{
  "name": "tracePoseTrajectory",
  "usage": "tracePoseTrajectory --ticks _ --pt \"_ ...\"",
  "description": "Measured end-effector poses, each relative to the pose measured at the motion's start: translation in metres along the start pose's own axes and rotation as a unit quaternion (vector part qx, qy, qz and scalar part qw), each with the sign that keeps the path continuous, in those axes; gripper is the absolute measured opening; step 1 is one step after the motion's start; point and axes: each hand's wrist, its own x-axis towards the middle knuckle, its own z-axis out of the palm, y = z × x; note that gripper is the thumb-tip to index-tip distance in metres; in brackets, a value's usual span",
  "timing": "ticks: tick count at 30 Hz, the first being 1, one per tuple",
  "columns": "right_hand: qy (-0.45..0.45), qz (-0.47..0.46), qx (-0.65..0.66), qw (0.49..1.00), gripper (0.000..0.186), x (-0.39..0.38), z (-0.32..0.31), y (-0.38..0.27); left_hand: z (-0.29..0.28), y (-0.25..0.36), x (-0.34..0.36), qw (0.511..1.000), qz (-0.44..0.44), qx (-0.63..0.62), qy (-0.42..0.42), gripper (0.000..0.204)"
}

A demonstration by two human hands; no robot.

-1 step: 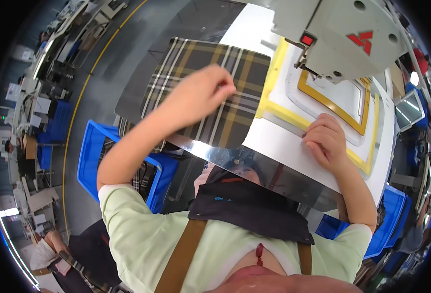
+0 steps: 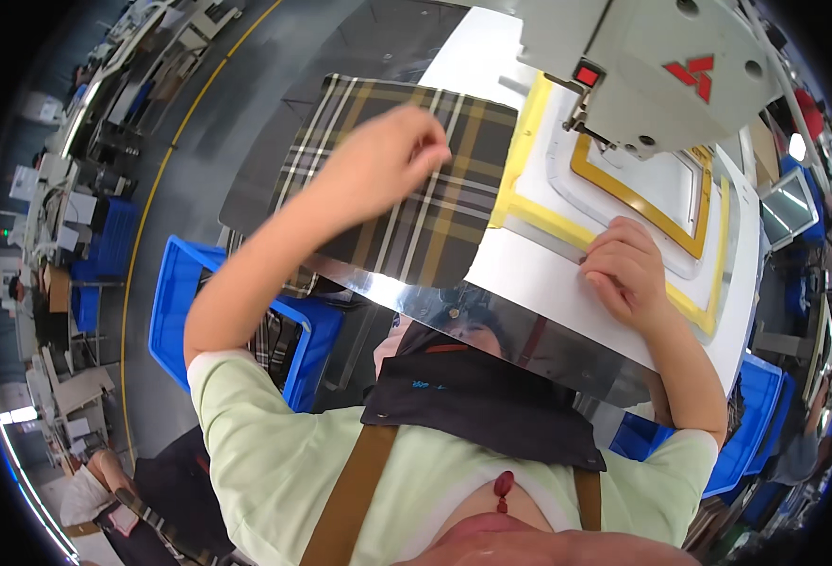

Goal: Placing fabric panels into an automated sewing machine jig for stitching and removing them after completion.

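Note:
My left hand hovers over a dark plaid fabric panel with white and mustard stripes; its fingers are curled toward the thumb. Some blur hides whether anything small is pinched there. On the right, my right hand rests with bent, closed fingers by the lower edge of a white template bordered with yellow tape. What lies under those fingertips is hidden. A gold-coloured frame sits on the template, below the grey sewing machine head.
A blue crate with plaid pieces stands below the table's left side; another blue crate is at the lower right. The shiny metal table edge runs before my body. Behind at left, a yellow line marks the floor.
My left hand has shifted slightly up and to the left above the plaid panel. My right hand stays at the template's edge.

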Motion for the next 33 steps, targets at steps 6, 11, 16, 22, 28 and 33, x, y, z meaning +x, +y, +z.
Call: tracePoseTrajectory --ticks 6,11,16,22,28,33 --pt "-0.007 -0.043 -0.044 0.998 0.016 0.002 -0.001 -0.004 0.011 -0.055 0.088 0.987 0.140 0.082 0.016 0.028" --pt "0.023 -0.056 -0.127 0.990 0.019 0.004 0.005 -0.001 -0.007 -0.029 0.117 0.960 0.015 0.036 -0.278 0.027" --pt "-0.028 -0.123 -0.246 0.961 0.026 0.047 0.026 -0.015 -0.002 -0.031 0.126 0.951 0.026 -0.143 -0.274 0.022" --pt "-0.087 -0.131 -0.161 0.974 0.031 0.048 0.054 0.003 0.016 -0.046 0.136 0.973 0.011 -0.085 -0.215 0.028" --pt "-0.043 -0.046 -0.127 0.990 0.034 0.025 0.036 0.013 0.030 -0.022 0.137 0.996 0.008 -0.016 -0.091 0.038" --pt "-0.045 -0.004 -0.154 0.987 0.036 0.011 0.023 0.018 0.038 0.000 0.151 0.996 0.026 0.010 -0.087 0.042"
